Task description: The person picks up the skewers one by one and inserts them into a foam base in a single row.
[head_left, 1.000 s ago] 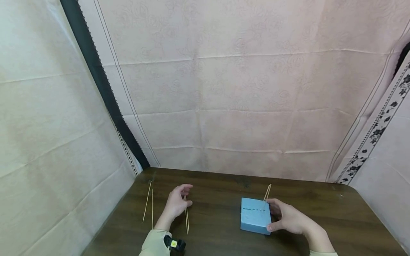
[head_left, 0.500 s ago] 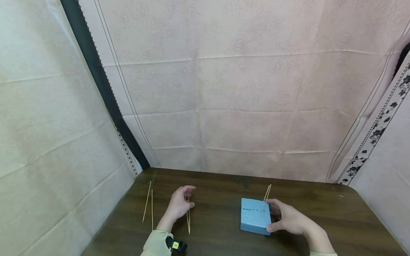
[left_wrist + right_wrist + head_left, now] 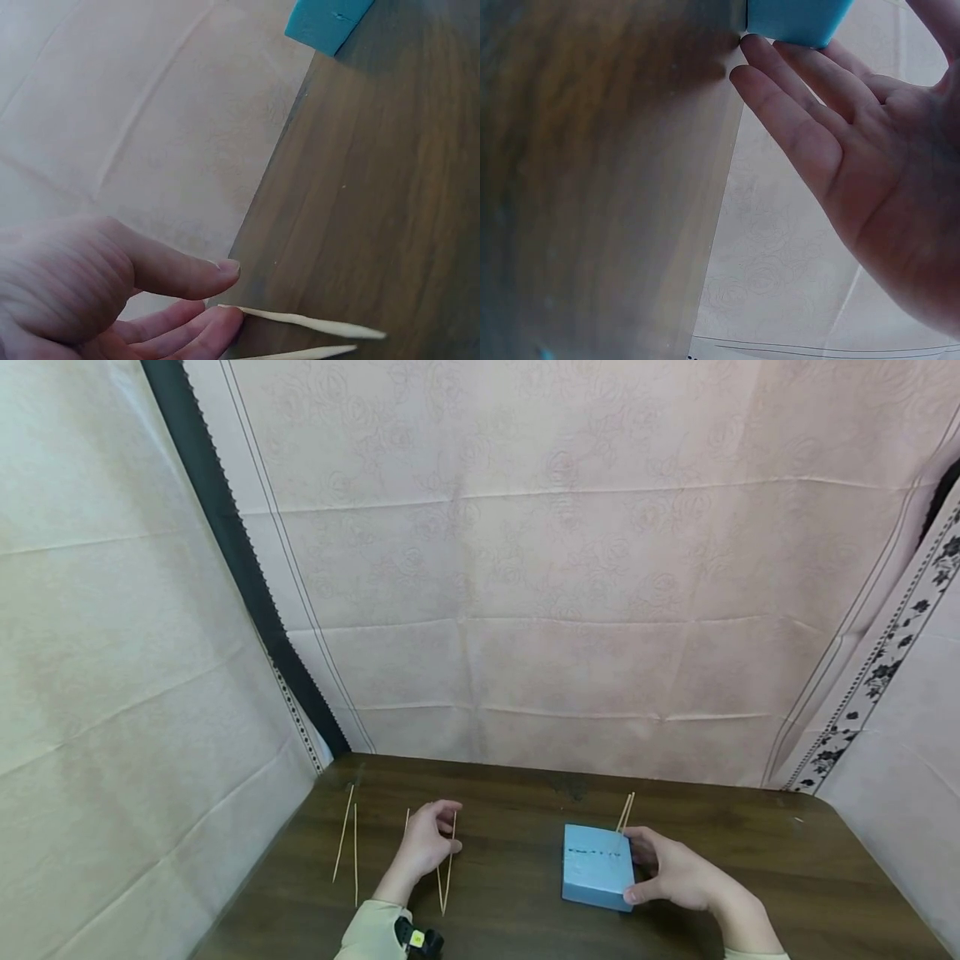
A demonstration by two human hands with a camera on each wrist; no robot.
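Observation:
In the head view my left hand [image 3: 427,842] is low over the table at left of centre, among thin wooden skewers [image 3: 448,881] whose near ends meet in a V. The left wrist view shows its fingertips touching a pointed skewer [image 3: 322,324], with the thumb held apart above. A second skewer tip [image 3: 330,351] lies just below. My right hand [image 3: 675,870] holds a blue foam-like block [image 3: 588,860] by its right side, thumb at the near corner, fingers towards the far side. Two skewers [image 3: 626,812] stick up at the block's far right.
Two more skewers [image 3: 356,856] lie left of my left hand on the dark wooden table [image 3: 517,827]. Light patterned cloth [image 3: 562,610] hangs behind the table and along both sides. A black camera [image 3: 423,942] sits on my left wrist.
My left hand has shifted slightly right and nearer. The skewers by it, close together before, now spread into a V. My right hand and the block stay in place.

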